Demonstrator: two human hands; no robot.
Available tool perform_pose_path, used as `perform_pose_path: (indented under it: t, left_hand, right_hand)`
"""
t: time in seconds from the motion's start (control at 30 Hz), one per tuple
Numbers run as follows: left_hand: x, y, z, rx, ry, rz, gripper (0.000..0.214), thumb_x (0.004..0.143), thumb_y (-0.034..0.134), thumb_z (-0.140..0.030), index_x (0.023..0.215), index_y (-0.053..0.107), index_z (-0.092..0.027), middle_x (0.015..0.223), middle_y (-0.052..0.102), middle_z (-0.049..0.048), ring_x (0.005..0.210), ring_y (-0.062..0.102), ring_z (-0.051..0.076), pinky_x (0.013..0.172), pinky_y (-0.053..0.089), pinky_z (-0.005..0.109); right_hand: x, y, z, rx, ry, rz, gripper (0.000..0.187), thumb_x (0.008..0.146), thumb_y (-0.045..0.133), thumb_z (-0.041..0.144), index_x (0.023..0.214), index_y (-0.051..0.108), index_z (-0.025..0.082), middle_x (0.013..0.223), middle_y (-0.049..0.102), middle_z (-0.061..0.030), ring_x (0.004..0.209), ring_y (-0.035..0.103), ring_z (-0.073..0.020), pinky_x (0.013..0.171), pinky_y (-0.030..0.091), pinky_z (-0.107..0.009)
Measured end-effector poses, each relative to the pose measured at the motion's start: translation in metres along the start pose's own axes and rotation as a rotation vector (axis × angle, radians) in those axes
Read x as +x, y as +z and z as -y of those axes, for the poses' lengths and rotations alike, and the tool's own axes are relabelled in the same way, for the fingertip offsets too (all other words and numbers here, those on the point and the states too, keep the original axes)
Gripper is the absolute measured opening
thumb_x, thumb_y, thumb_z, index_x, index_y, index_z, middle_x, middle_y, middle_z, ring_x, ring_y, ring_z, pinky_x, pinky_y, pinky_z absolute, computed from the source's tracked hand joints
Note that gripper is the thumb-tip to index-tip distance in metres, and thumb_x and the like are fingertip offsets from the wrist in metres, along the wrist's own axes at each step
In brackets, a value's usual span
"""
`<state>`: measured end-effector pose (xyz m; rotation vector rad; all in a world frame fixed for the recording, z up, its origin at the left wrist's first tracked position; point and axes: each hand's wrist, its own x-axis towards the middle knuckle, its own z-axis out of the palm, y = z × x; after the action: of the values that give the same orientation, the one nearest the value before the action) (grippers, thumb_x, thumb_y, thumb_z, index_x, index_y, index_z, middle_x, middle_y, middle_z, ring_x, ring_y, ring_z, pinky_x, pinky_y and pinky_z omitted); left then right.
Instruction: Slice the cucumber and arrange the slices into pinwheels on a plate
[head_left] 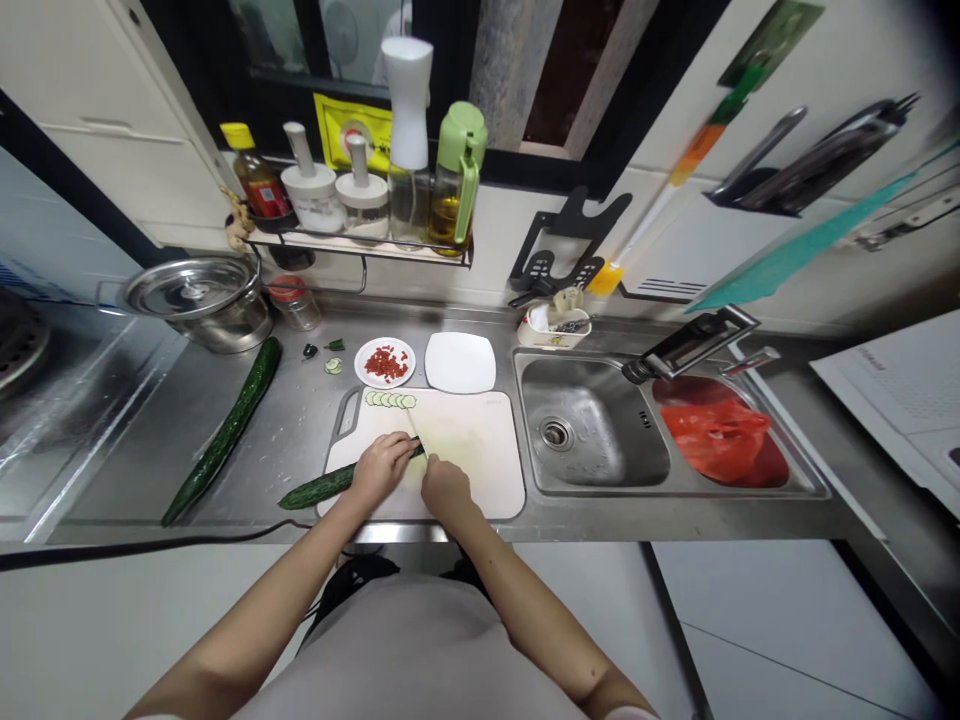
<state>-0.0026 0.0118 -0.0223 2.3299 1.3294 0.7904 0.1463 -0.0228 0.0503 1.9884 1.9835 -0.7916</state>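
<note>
A long dark green cucumber (319, 489) lies across the white cutting board (480, 450). My left hand (382, 466) is curled over its right end and presses it down. My right hand (444, 489) is closed on a knife (417, 434), whose thin blade slants up and left over the cucumber's cut end. A row of several cucumber slices (390, 400) lies along the board's far edge.
A second whole cucumber (225, 432) lies on the steel counter to the left. Behind the board stand a plate of red chopped bits (385, 362) and an empty white plate (460, 362). A sink (592, 430) is to the right, a steel pot (202, 298) at the left.
</note>
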Motion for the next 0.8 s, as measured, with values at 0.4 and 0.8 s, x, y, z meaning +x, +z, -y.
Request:
perform_pose_path:
  t: [0.4,0.8]
  left_hand:
    - [0.0,0.002,0.003,-0.012,-0.001,-0.006,0.024,0.091,0.048,-0.028,0.1,0.07,-0.025,0.101,0.066,0.0039,0.092,0.059,0.016,0.082,0.049,0.029]
    - [0.0,0.001,-0.001,-0.017,-0.039,0.003,0.024,0.091,0.048,-0.028,0.099,0.07,-0.026,0.103,0.066,0.0031,0.092,0.06,0.016,0.082,0.05,0.029]
  right_hand:
    - [-0.021,0.006,-0.009,-0.007,0.015,0.015,0.026,0.087,0.036,0.008,0.107,0.053,0.013,0.095,0.067,-0.0157,0.093,0.065,-0.0234,0.074,0.047,-0.031]
    - [-0.003,0.012,-0.007,0.011,0.009,-0.034,0.027,0.087,0.036,0.009,0.107,0.054,0.013,0.095,0.068,-0.0154,0.094,0.066,-0.0238,0.075,0.047,-0.032]
